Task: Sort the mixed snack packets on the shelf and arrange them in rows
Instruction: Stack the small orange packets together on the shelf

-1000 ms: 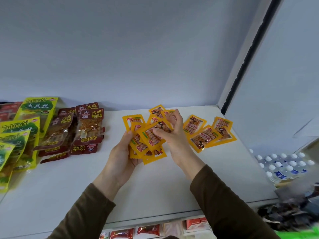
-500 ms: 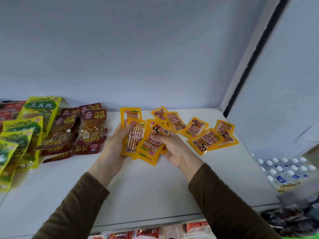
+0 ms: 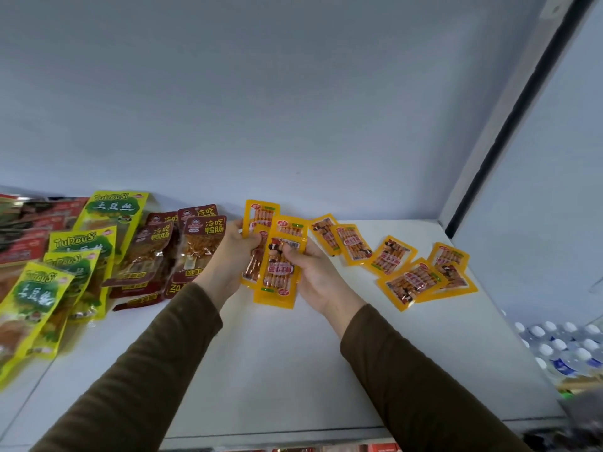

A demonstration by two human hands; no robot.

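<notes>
Both hands on one bundle: left hand [image 3: 233, 256] and right hand [image 3: 315, 272] each grip the stack of yellow snack packets [image 3: 277, 272] above the white shelf [image 3: 277, 370], mid-shelf near its back edge.

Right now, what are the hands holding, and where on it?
Both hands share a small stack of orange packets: the left hand grips its left edge, the right hand its right edge, thumb on the front packet.

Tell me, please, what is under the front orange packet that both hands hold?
Under the front orange packet more orange packets of the same kind stick out at its top and left, held by the left hand and right hand. Their number is hidden.
</notes>
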